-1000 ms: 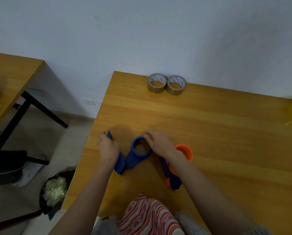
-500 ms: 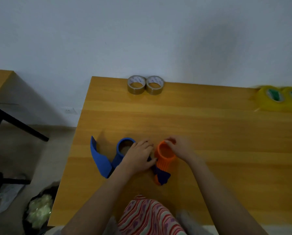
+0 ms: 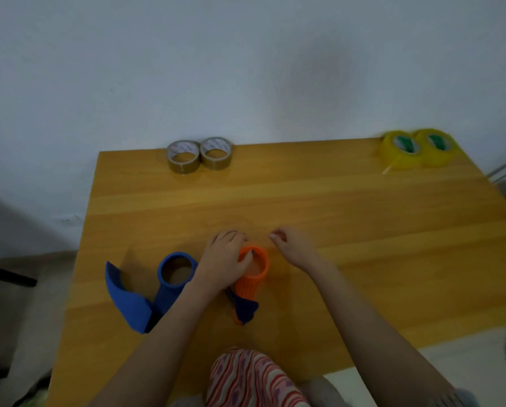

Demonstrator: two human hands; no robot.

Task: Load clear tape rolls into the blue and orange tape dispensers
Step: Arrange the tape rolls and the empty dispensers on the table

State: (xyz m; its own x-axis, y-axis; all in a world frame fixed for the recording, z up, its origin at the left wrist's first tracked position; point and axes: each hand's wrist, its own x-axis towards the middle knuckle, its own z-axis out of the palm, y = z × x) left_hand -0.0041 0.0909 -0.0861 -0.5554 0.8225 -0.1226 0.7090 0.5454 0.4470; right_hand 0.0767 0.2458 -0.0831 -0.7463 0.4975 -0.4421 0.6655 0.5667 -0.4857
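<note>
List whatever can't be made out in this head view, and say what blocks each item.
- Left side of the orange plastic tape dispenser: covered by the left hand, so its grip there is unclear.
- Print on the two brown tape rolls: too small and blurred.
- Green labels inside the two yellowish clear tape rolls: blurred.
- Near edge of the wooden table: hidden by forearms and striped clothing.

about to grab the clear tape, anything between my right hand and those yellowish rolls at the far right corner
Nothing visible. The right hand hovers open beside the orange dispenser, and only bare table lies between it and the two rolls. The brown rolls sit off to the left.
</note>
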